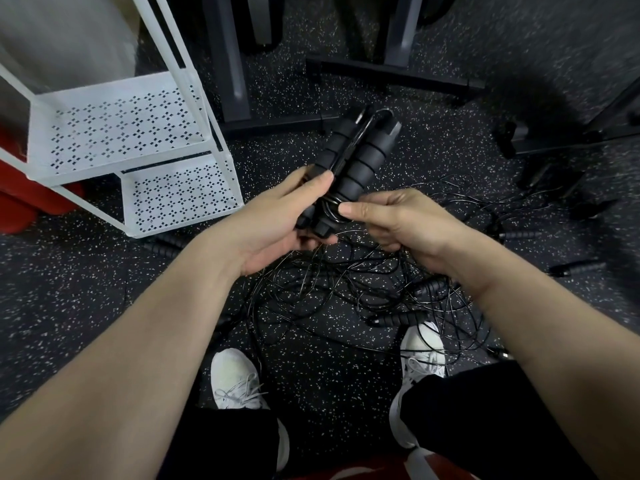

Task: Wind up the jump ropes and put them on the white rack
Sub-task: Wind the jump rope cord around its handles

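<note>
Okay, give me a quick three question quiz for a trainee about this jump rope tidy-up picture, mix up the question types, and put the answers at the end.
1. True or false: the left hand grips the pair of black handles held side by side.
2. Multiple choice: the right hand pinches A) a shoelace, B) the cord wound round the handles, C) the rack's frame.
3. Short answer: what lies on the white rack shelves in view?

Key: 1 true. 2 B. 3 No ropes show there; the loose ropes lie tangled on the speckled floor by the white shoes.
</note>
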The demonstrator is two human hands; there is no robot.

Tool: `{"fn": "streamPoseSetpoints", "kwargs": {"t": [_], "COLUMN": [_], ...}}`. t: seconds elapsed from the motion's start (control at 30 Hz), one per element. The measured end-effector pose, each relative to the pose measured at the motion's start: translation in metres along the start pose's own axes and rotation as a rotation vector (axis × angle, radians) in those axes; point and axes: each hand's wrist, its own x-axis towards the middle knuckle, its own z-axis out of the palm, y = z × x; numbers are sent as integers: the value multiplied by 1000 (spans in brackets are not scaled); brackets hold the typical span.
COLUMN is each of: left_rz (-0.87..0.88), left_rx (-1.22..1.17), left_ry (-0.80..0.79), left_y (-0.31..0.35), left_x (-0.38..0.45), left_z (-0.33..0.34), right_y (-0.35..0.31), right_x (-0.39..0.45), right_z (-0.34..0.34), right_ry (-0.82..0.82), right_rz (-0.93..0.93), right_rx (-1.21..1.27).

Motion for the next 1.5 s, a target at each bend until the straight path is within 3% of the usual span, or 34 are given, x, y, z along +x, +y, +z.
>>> {"fn": "streamPoseSetpoints", "kwargs": {"t": [0.47,0.9,1.13,1.3,1.5], "left_rz": [45,-89,-65,-67,-15], "left_rx": [-18,-423,-455,-517,-372], "left_ry": [26,246,356,265,355], "left_y": [5,-4,-4,-5,-4], "left_x": [-2,6,11,8,11], "left_z": [7,27,27,22,32], "right_y": [-2,5,5,5,7], "right_x": [-3,6,4,2,-1], "right_z": [-1,9,19,17,23], "right_ry": [32,195,204,207,251], "right_rz": [-19,45,-10,-54,-78], "right_rx": [-20,92,-25,21,106]}}
